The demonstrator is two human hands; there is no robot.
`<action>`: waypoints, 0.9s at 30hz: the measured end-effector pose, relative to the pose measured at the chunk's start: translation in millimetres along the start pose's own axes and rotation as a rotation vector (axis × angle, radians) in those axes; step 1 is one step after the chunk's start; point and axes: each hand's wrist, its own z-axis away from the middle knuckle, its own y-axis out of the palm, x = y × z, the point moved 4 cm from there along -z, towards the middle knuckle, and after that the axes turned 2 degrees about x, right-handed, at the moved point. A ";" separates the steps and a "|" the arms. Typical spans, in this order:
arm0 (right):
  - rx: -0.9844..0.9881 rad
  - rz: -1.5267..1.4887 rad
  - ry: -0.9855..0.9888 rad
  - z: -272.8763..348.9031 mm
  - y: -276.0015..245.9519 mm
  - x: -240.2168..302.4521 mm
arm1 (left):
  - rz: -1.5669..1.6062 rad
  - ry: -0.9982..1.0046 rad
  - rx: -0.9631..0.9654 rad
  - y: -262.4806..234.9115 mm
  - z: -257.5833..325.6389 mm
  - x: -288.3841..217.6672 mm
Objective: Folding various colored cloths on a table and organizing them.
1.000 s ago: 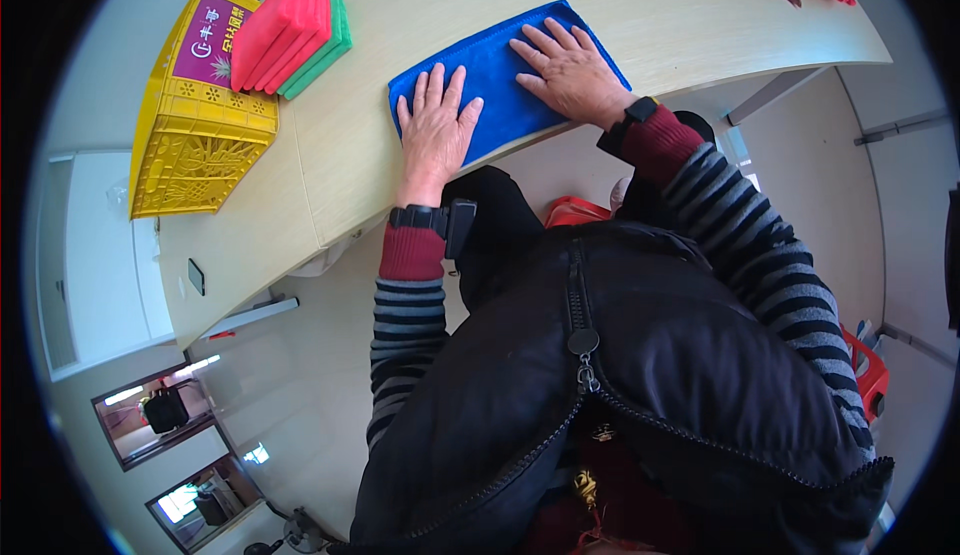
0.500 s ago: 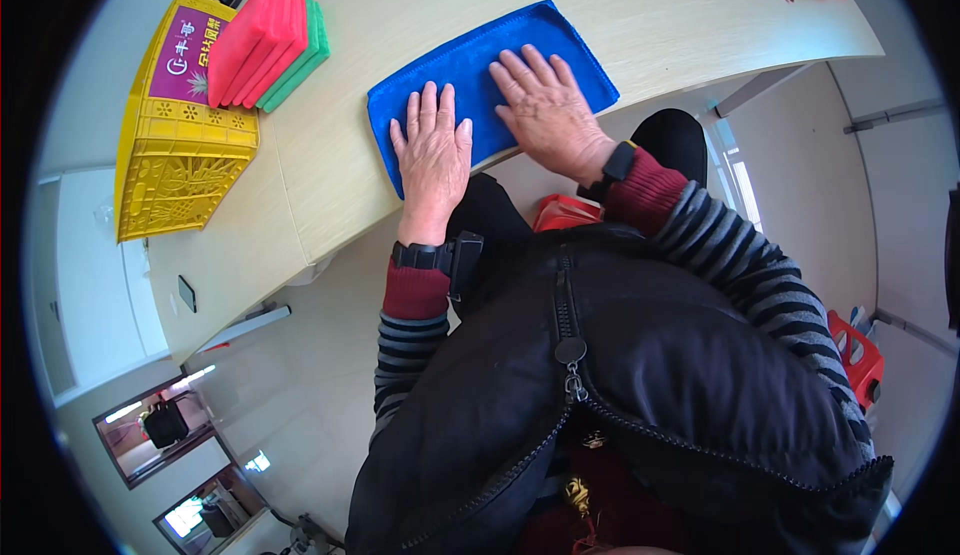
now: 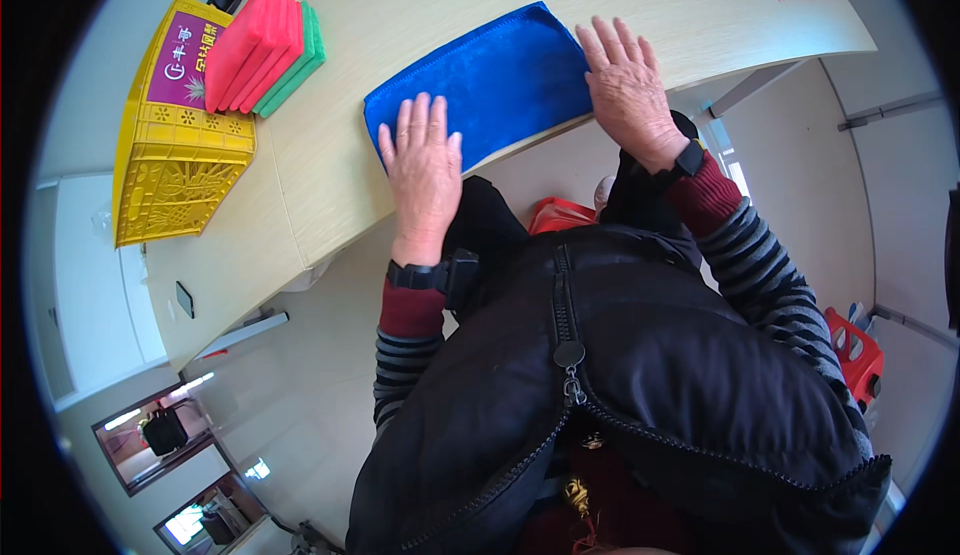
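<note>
Bright blue cloth (image 3: 500,80), flat (stitched edge), left hand (image 3: 425,180) and right hand (image 3: 630,100), fingers (image 3: 438,120) extended, released

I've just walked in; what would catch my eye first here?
Probably the bright blue cloth, spread along the near edge of the pale table. Next, perhaps, the yellow crate toward the left, with a red and green stack at its right side.

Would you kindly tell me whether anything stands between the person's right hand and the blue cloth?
Nothing visible does: the right hand is at the right edge of the blue cloth. The left hand is over its left part, and the yellow crate stands farther left, out of the way.
</note>
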 end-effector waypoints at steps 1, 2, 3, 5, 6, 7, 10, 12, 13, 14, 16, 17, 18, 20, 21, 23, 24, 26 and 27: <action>-0.033 -0.089 -0.045 -1.5 -3.1 8.2 | -0.011 0.098 -0.039 -9.4 -1.2 -19.7; -0.066 -0.179 -0.090 -3.5 -5.4 17.9 | -0.022 0.197 -0.077 -11.9 -1.0 -36.1; -0.104 -0.272 -0.141 -6.9 -8.7 27.9 | -0.024 0.195 -0.076 -8.6 -0.9 -44.6; -0.068 -0.275 -0.157 -11.3 -0.3 44.6 | 0.128 0.349 -0.056 2.6 0.4 -65.2; -0.032 -0.275 -0.169 -13.2 7.7 51.5 | 0.205 0.428 -0.045 5.0 0.3 -70.2; 0.004 -0.275 -0.181 -14.0 14.9 55.1 | 0.204 0.428 -0.042 6.1 -0.1 -69.0; -0.010 -0.259 -0.178 -12.6 28.8 50.5 | 0.112 0.454 -0.119 5.9 -0.1 -63.5; -0.010 -0.254 -0.177 -11.4 34.1 51.7 | 0.105 0.431 -0.113 5.1 4.8 -53.5; 0.000 -0.240 -0.180 -11.5 34.0 51.8 | 0.098 0.409 -0.115 3.7 7.6 -48.1; 0.010 -0.227 -0.182 -11.6 33.4 51.9 | 0.091 0.387 -0.118 2.3 10.0 -42.6; 0.019 -0.216 -0.188 -11.4 32.0 52.5 | 0.065 0.377 -0.114 -0.7 15.4 -31.2; 0.023 -0.209 -0.189 -11.0 31.0 52.7 | 0.037 0.367 -0.112 -3.1 18.9 -24.6; 0.025 -0.201 -0.190 -11.6 30.4 52.4 | 0.007 0.357 -0.112 -5.6 21.6 -18.1; 0.021 -0.197 -0.195 -12.1 28.8 52.2 | 0.013 0.311 -0.120 -13.1 29.8 -6.1; 0.028 -0.195 -0.194 -11.8 29.5 51.7 | 0.023 0.268 -0.128 -16.8 33.5 0.9; 0.042 -0.190 -0.192 -11.5 30.5 50.6 | 0.026 0.225 -0.141 -23.6 37.7 17.5; 0.035 -0.192 -0.195 -11.6 30.3 50.0 | 0.020 0.041 -0.084 -25.1 38.2 34.8; 0.046 -0.184 -0.194 -11.8 30.2 48.5 | 0.012 -0.330 0.029 -24.7 43.6 62.1; 0.052 -0.179 -0.193 -12.5 30.0 48.3 | 0.010 -0.332 0.022 -22.4 40.9 63.9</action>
